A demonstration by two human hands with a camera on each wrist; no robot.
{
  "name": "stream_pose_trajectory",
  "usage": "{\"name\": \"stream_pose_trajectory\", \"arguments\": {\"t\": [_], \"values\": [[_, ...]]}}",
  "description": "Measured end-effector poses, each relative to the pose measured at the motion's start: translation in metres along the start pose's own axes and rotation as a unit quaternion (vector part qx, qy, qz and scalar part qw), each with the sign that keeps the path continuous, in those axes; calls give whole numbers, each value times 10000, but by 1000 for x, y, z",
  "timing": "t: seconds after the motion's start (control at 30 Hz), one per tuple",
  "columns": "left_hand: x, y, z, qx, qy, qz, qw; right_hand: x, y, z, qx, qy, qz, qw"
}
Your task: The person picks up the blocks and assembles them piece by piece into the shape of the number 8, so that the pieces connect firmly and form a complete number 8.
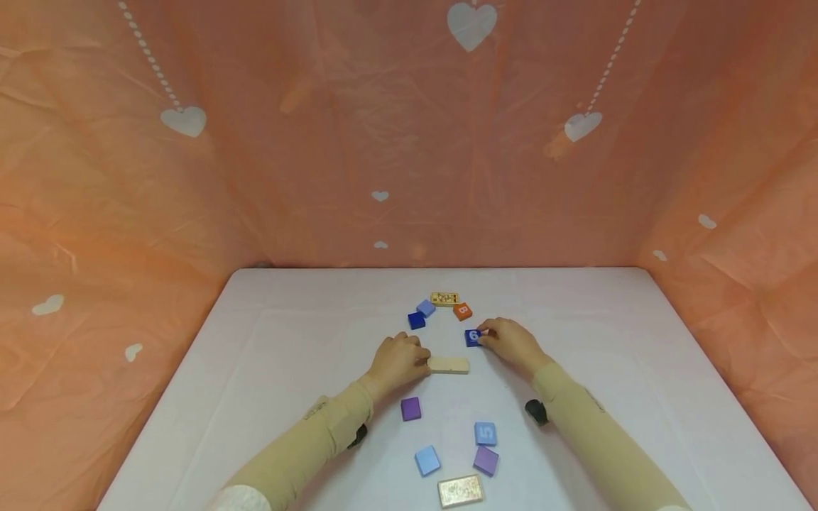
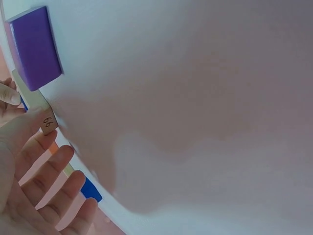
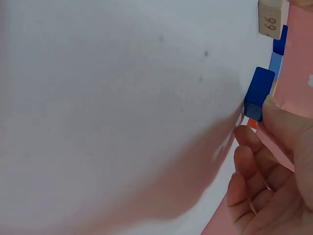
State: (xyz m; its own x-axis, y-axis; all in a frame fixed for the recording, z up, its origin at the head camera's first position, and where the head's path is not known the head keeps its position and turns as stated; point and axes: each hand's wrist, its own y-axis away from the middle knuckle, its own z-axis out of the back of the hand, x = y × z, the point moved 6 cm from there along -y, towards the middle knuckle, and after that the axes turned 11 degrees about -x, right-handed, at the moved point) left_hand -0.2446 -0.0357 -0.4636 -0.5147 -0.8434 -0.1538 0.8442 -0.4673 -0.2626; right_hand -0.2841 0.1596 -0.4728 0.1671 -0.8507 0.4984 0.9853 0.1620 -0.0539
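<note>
In the head view my left hand (image 1: 397,360) pinches the left end of a pale wooden block (image 1: 449,365) lying flat on the table. The left wrist view shows the number 66 on the end of that wooden block (image 2: 47,121), between thumb and index finger; the other fingers are loosely spread. My right hand (image 1: 511,342), farther back, pinches the right side of a dark blue tile (image 1: 472,338) marked with a 6 or 9. Its thumb lies against the blue tile (image 3: 259,93) in the right wrist view. Left of my hands' gap sits a purple tile (image 1: 411,409), nearer the body.
Behind the hands lie a patterned gold block (image 1: 444,299), an orange tile (image 1: 463,311), a light blue tile (image 1: 425,308) and another dark blue tile (image 1: 417,321). Nearer are a numbered blue tile (image 1: 485,433), a pale blue tile (image 1: 427,460), a violet tile (image 1: 486,460) and a gold block (image 1: 461,491).
</note>
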Motion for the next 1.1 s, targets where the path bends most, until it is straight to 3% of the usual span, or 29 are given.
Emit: {"name": "stream_pose_trajectory", "arguments": {"t": [0.27,0.6,1.1], "values": [[-1,0,1,-39,-112,-53,9999,1,11,0,140,-85,-141,9998],[-2,-1,4,-17,-272,-129,9995,5,21,2,14,-47,98,9999],[-2,0,7,-117,-64,4,9999,5,25,0,-154,52,161,9997]]}}
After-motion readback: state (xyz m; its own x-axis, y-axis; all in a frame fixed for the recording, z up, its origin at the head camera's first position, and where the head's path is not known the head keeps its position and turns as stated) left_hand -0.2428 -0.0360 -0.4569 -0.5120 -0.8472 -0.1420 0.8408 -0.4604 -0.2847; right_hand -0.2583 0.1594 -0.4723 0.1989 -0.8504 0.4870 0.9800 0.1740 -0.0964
